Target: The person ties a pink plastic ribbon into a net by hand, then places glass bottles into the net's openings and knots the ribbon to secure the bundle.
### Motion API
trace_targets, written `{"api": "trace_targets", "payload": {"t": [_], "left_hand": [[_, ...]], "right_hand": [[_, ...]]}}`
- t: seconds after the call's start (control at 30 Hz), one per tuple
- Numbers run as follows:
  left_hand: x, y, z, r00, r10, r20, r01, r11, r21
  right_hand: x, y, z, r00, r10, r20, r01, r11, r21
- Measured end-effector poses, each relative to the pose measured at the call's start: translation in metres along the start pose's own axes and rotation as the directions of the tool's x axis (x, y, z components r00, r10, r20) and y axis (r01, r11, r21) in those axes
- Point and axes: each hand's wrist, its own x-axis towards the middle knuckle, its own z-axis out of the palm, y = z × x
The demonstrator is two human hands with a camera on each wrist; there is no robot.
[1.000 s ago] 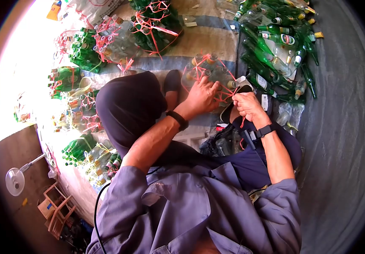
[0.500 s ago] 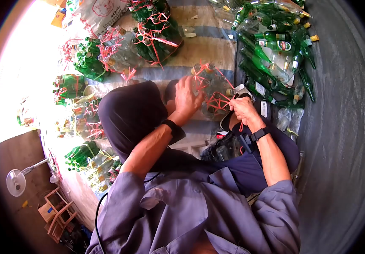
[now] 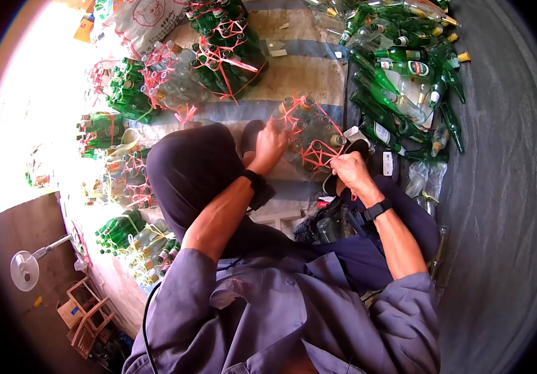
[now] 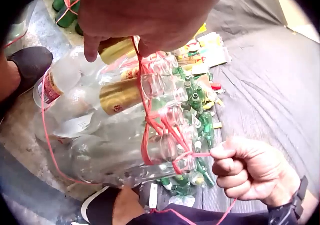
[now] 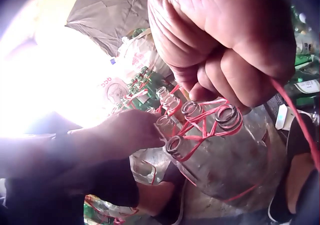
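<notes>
- Two bare hands work on one bundle of clear glass bottles [image 3: 309,134] that lies on the striped cloth floor mat [image 3: 306,65], between the person's feet.
- Thin red plastic string [image 4: 150,120] already runs around the bottle necks and crosses between them many times, so I judge that the binding is mostly done.
- What is left seems to be the last pull and the knot, because a loose end of the string is not yet fixed.
- The left hand [image 3: 269,144] rests on the far side of the bundle with fingers curled over the bottle tops and holds it steady.
- The right hand [image 3: 345,169] is a closed fist, clamped on the string end, just beside the near edge of the bundle and not touching the glass.
- Several tied bundles of green bottles [image 3: 225,43] lie further on the mat, and a pile of loose green bottles [image 3: 405,75] lies to the right, not yet bound.
</notes>
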Motion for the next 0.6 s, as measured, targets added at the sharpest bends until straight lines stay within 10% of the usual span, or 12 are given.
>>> {"api": "trace_targets", "payload": {"t": [0.13, 0.2, 0.27, 0.4, 0.53, 0.6], "left_hand": [[0.012, 0.013, -0.003, 0.999, 0.053, -0.012, -0.053, 0.997, -0.064], [0.025, 0.015, 0.003, 0.997, -0.074, 0.013, 0.075, 0.981, -0.18], [0.038, 0.023, 0.003, 0.996, -0.062, 0.069, 0.073, 0.982, -0.172], [0.059, 0.019, 0.009, 0.966, 0.069, 0.25, 0.024, 0.936, -0.35], [0.059, 0.022, 0.002, 0.946, 0.244, 0.212, -0.188, 0.949, -0.254], [0.051, 0.044, -0.017, 0.96, 0.162, 0.226, -0.114, 0.971, -0.212]], "right_hand": [[-0.007, 0.003, 0.016, 0.997, 0.077, -0.008, -0.077, 0.992, -0.1], [-0.004, -0.002, 0.025, 0.922, -0.348, 0.171, 0.388, 0.832, -0.396], [-0.001, 0.041, 0.049, 0.978, -0.174, 0.119, 0.184, 0.979, -0.087], [-0.014, 0.005, 0.061, 0.918, -0.329, 0.221, 0.377, 0.897, -0.231], [-0.021, 0.0, 0.061, 0.965, -0.077, 0.249, 0.13, 0.971, -0.202], [-0.023, 0.021, 0.055, 0.868, -0.241, 0.434, 0.407, 0.846, -0.344]]}}
